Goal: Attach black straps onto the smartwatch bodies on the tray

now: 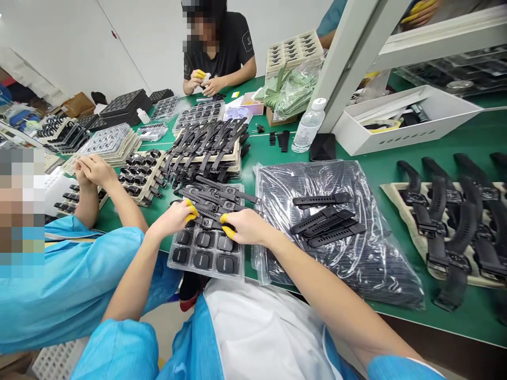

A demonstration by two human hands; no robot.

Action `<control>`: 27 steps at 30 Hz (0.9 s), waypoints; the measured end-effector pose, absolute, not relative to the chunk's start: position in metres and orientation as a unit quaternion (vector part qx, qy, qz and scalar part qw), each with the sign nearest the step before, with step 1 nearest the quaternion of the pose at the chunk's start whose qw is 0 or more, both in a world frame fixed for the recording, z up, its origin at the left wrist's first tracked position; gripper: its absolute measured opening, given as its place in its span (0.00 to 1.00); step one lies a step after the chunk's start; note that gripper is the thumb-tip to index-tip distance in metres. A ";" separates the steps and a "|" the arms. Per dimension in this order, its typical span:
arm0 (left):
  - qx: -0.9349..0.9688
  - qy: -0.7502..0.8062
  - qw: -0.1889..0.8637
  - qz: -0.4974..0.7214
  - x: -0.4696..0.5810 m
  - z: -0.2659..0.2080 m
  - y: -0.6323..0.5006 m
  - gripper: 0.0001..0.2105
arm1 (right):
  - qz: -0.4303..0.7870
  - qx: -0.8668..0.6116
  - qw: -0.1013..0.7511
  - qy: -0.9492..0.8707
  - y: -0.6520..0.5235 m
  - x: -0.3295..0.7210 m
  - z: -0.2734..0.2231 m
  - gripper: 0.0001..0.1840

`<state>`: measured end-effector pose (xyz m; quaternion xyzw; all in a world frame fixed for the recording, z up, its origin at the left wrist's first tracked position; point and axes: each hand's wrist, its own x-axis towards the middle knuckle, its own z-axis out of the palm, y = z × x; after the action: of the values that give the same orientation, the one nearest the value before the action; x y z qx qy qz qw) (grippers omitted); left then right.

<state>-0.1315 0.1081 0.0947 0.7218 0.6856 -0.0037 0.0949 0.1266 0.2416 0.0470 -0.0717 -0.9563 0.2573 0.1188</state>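
Between my two hands is a black smartwatch (pixel 206 222) with its underside up and dark straps at both ends. My left hand (pixel 173 217), with yellow finger cots, pinches its left end. At the other end, the yellow-tipped fingers of my right hand (pixel 249 226) are closed on it. Directly below lies a clear plastic tray (pixel 240 266). Its near pockets hold square black watch bodies (pixel 202 260), while strapped watches (pixel 214 191) lie across its far part. Fine details at my fingertips are too small to make out.
Right of the tray, loose black straps (pixel 327 219) lie on a bulky plastic bag of straps (pixel 368 264). Strapped watches fill a beige tray (pixel 396 208) further right. A bottle (pixel 309 129) and white box (pixel 412 124) stand behind. Co-workers sit at left and opposite.
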 end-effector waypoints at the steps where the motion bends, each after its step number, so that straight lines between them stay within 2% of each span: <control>1: 0.718 0.691 0.083 -0.003 -0.132 0.089 0.110 0.11 | 0.250 -0.075 0.107 -0.959 0.242 0.127 0.049 0.09; 6: 0.706 0.708 0.019 0.017 -0.134 0.076 0.111 0.08 | 0.245 -0.080 0.100 -0.961 0.245 0.126 0.051 0.07; 9: 0.694 0.719 -0.041 0.022 -0.136 0.076 0.097 0.06 | 0.260 -0.098 0.155 -0.948 0.250 0.124 0.044 0.08; 12: 0.698 0.713 -0.056 -0.040 -0.142 0.074 0.078 0.05 | 0.275 -0.127 0.226 -0.926 0.255 0.120 0.038 0.08; 17: 0.696 0.699 -0.057 -0.152 -0.150 0.070 0.066 0.13 | 0.275 -0.199 0.309 -0.888 0.270 0.118 0.044 0.08; 22: 0.700 0.676 -0.066 -0.222 -0.153 0.071 0.072 0.15 | 0.206 -0.321 0.249 -0.890 0.298 0.159 0.074 0.11; 27: 0.743 0.651 -0.092 -0.130 -0.168 0.053 0.079 0.14 | 0.116 -0.449 0.140 -0.875 0.329 0.249 0.080 0.22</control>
<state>-0.1684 0.0791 0.0534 0.7426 0.6506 -0.1298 -0.0923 0.2490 0.3285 0.0798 -0.4485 -0.8752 0.1156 0.1396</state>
